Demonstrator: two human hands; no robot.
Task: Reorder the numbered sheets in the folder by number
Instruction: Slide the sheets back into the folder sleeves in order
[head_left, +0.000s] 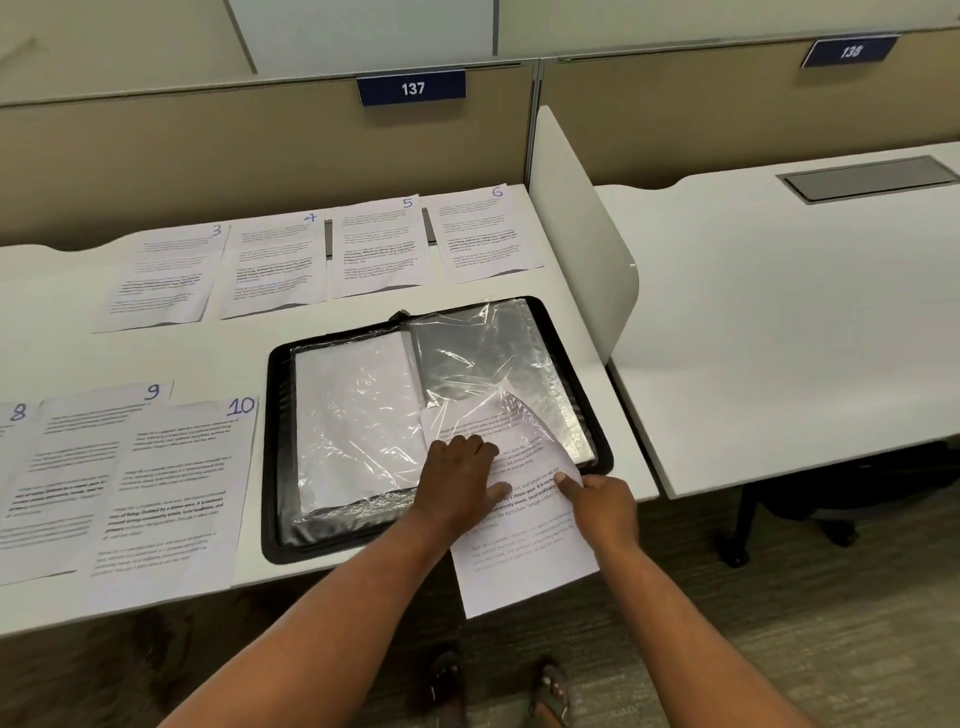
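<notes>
Desk (208, 353): sheet (524, 561) half inside a sleeve (488, 353) of the folder (272, 441).
Your left hand (462, 480), fingers flat, steadies the sleeve; your right hand (605, 512) pinches the sheet, likely to guide it.

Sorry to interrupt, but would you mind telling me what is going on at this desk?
A person is working on an open black folder of clear sleeves on the desk. The left hand lies flat on a printed sheet that sits partly inside the right-hand sleeve, while the right hand pinches its edge. Loose sheets 3 to 6 and sheets 8 to 10 lie spread out on the desk.
</notes>
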